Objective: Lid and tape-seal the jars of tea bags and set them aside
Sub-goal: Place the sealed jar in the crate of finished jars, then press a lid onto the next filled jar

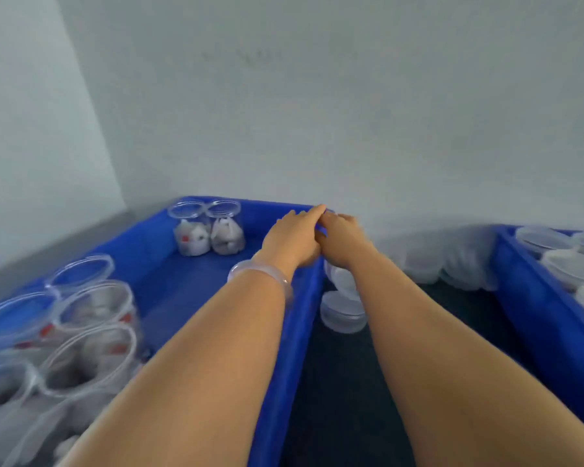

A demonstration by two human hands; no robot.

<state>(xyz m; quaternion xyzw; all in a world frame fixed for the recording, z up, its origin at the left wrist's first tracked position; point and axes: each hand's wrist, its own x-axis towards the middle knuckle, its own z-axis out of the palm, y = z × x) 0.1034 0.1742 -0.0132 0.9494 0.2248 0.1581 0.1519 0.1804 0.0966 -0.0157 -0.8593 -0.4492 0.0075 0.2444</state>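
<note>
Two jars (209, 229) left of left hand (292, 237)

Packing workroom — blue crates (300, 332) of jars (91, 311).

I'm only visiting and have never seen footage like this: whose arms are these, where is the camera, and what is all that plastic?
No machine: a person wears a camera on the head, so you look down along their bare arms. The left hand, with a clear bangle at the wrist, and the right hand meet at the far corner of a blue crate holding jars of tea bags. Lids are stacked beside it; a second blue crate stands at right. The picture is blurred, so I cannot tell whether the fingers hold anything.
</note>
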